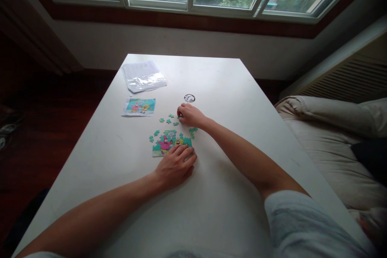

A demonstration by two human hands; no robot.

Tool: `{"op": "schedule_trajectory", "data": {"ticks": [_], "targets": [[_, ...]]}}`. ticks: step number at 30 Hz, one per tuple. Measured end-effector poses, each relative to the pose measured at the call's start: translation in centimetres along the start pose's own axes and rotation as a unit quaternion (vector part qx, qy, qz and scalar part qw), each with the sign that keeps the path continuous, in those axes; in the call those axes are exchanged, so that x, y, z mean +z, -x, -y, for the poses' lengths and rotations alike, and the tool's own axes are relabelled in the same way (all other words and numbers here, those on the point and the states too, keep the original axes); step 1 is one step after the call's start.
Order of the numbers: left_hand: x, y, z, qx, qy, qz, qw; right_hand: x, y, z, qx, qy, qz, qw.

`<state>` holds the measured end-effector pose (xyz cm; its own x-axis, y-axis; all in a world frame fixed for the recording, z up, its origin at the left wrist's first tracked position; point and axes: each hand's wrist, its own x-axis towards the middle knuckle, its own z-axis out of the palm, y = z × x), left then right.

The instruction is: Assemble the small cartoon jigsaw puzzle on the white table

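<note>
Two hands worked the puzzle (169,142): the left hand (177,166) lay flat on its near edge, the right hand (190,115) pinched a loose piece (180,116) farther off

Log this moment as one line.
left hand: rests on colourful part-built jigsaw | right hand: fingers on loose teal piece | white table

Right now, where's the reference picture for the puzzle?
In the head view the reference picture lies flat on the white table, left of centre, just nearer than the clear plastic bag and up-left of the part-built puzzle.
</note>
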<state>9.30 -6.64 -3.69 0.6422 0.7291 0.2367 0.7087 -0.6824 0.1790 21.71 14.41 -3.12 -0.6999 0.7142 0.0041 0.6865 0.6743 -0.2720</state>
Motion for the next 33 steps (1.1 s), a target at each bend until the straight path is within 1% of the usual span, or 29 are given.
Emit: {"op": "schedule_trajectory", "data": {"ticks": [3,5,9,11,14,17,19,21,24,27,30,33], "targets": [[-0.2,0.0,0.3,0.007,0.005,-0.006,1.000,-0.1,0.1,0.3,-0.003,-0.001,-0.009,1.000],[-0.2,0.1,0.5,-0.009,-0.001,-0.014,1.000,-0.1,0.3,0.5,-0.014,-0.014,-0.020,1.000],[-0.2,0.1,0.8,-0.059,-0.009,-0.021,0.998,0.2,1.4,0.6,-0.032,-0.092,-0.047,0.994],[-0.2,0.1,0.8,-0.069,-0.009,-0.020,0.997,0.2,2.3,0.6,-0.032,-0.143,-0.072,0.986],[0.0,0.1,0.6,-0.071,-0.013,-0.016,0.997,0.1,4.3,0.7,-0.014,-0.233,-0.103,0.967],[0.2,0.1,0.4,-0.071,-0.013,-0.009,0.997,0.0,6.5,0.9,0.026,-0.345,-0.092,0.934],[0.1,0.1,0.4,-0.066,-0.012,-0.006,0.998,0.0,7.9,1.0,0.044,-0.387,-0.084,0.917],[0.1,0.0,0.3,-0.057,-0.011,-0.004,0.998,0.2,9.0,0.9,0.053,-0.385,-0.080,0.918],[-0.1,-0.1,0.3,-0.047,-0.011,0.001,0.999,0.6,10.2,0.8,0.066,-0.354,-0.084,0.929],[-0.3,-0.1,0.2,-0.049,-0.011,0.003,0.999,0.9,10.9,0.6,0.075,-0.353,-0.082,0.929],[-0.7,-0.1,0.1,-0.051,-0.009,0.004,0.999,1.1,11.3,0.8,0.060,-0.363,-0.069,0.927],[-0.9,-0.2,0.0,-0.052,-0.010,0.007,0.999,1.3,11.4,1.1,0.042,-0.347,-0.072,0.934]]}}
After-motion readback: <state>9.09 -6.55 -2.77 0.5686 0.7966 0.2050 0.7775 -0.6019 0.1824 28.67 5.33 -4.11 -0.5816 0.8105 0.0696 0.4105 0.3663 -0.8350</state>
